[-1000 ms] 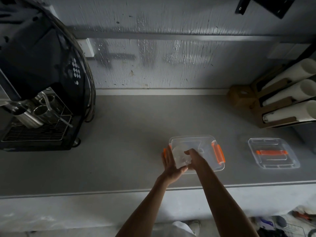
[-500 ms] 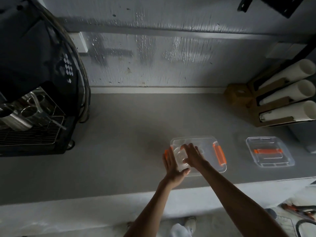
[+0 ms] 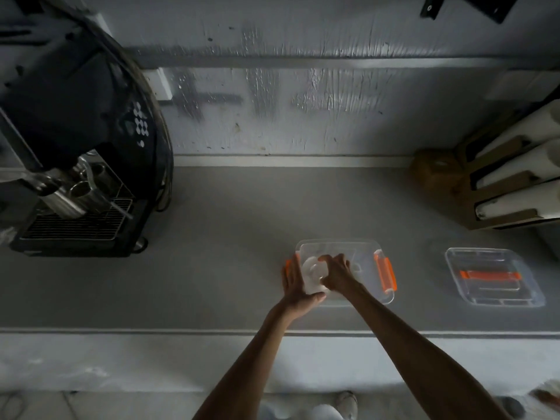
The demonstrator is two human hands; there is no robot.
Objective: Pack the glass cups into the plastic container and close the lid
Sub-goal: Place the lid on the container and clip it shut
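Glass risks chipping if your right hand (image 3: 335, 272), fingers curled on the glass cup (image 3: 313, 272) in the plastic container (image 3: 366, 292) near the counter's front edge, releases early while your open left hand (image 3: 295, 283) only steadies the wall.

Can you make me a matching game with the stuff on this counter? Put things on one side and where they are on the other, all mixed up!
Things:
1. lid
2. coffee machine
3. glass cup
4. plastic container

Places:
A. at the far left of the counter
B. in the middle of the counter, between the other two big things
C. lying flat on the counter, to the right of the box
D. inside the box, between both hands

Pairs: 1-C, 2-A, 3-D, 4-B
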